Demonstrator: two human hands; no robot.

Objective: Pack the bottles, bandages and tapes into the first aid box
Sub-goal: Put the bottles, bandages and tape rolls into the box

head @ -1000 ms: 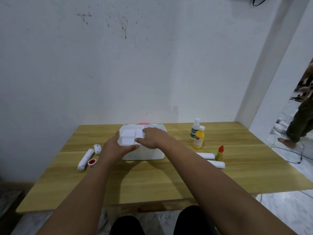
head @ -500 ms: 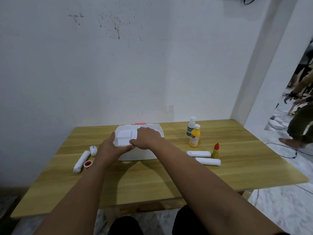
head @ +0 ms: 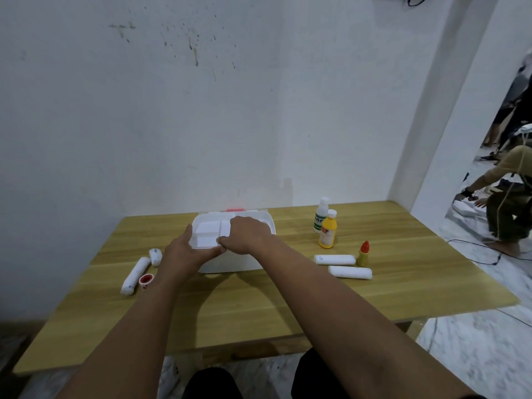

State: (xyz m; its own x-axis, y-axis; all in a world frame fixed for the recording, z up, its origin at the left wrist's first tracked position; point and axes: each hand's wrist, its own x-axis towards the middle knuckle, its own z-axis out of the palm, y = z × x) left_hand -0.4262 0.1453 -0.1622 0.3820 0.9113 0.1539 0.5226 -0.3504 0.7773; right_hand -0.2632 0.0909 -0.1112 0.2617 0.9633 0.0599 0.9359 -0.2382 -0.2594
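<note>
Fingers point(head: 201, 256) of left hand point(head: 184, 251) curled round near-left corner of white rounded plastic first aid box point(head: 247, 262), thumb along left rim, gripping white divided inner tray point(head: 208, 231). Fingers point(head: 227, 240) of right hand point(head: 247, 234) bent down over middle of same tray, knuckles up, tips meeting left thumb at front edge; whether pinching or only pressing, unclear.

Left of box on pale wood-grain table point(head: 259, 306): long white cloth-textured bandage roll point(head: 134, 275) lying slantwise, near; small red-cored tape roll point(head: 146, 279) touching its right side; short white roll with blue print point(head: 155, 256) just beyond, print unreadable.

Box central on table, towards back wall, lid open behind with red latch point(head: 235, 210) showing at rear edge.

Right of box: white cylindrical bottle with green label point(head: 320, 216), letters partly hidden, unreadable; yellow bottle with white cap point(head: 328, 230) just in front, label text too small. Nearer, two white wrapped bandage rolls point(head: 334, 259) point(head: 350, 272) lying flat, side by side, close. Small yellow dropper bottle with red cone cap point(head: 363, 254) upright just beside right end of farther roll.
</note>
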